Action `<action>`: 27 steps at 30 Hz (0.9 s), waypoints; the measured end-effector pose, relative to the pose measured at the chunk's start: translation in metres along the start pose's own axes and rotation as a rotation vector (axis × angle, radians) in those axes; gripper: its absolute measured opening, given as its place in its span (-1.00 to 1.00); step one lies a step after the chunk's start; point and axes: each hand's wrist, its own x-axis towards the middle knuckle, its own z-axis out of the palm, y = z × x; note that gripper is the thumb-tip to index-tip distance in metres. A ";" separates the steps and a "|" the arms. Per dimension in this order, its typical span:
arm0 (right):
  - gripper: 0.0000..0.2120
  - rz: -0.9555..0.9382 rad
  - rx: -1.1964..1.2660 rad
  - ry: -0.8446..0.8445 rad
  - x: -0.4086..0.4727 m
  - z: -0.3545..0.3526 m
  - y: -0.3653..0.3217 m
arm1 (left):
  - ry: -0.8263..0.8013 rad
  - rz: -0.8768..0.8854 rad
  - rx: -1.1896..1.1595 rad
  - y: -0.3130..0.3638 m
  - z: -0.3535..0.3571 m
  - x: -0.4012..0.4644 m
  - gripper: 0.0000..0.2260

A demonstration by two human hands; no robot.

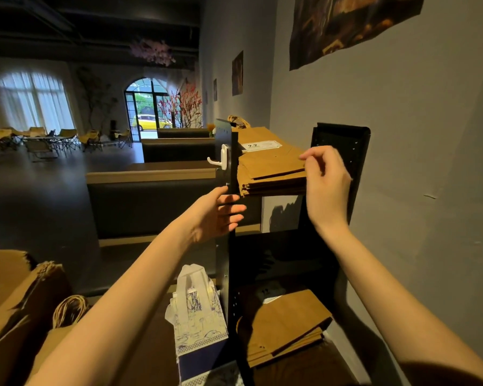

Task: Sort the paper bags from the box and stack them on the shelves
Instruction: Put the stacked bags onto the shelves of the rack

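A stack of flat brown paper bags (pixel 271 165) lies on the top shelf of a black metal shelf unit (pixel 230 260). My right hand (pixel 325 185) pinches the right edge of the top bags. My left hand (pixel 221 215) presses against the unit's front left upright, fingers fairly straight. A second pile of brown bags (pixel 287 321) sits on a lower shelf. At the lower left stands an open cardboard box (pixel 14 302) with bag handles (pixel 69 310) showing inside.
A white and blue printed bag (pixel 195 316) stands beside the shelf's left side. A white hook (pixel 221 158) is stuck on the upright. A grey wall (pixel 416 162) runs on the right. Dark booth benches (pixel 151 201) stand behind the shelf.
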 end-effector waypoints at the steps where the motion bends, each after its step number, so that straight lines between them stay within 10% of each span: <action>1: -0.87 -0.043 0.030 -0.039 -0.011 0.008 -0.006 | 0.028 0.038 0.032 -0.002 -0.006 -0.005 -0.72; 12: -0.88 -0.051 0.163 -0.588 -0.141 0.138 -0.054 | 0.348 0.350 0.385 -0.050 -0.134 -0.100 -0.73; 27: -0.78 0.665 0.084 -1.086 -0.347 0.266 -0.023 | 0.870 -0.177 0.406 -0.195 -0.310 -0.180 -0.85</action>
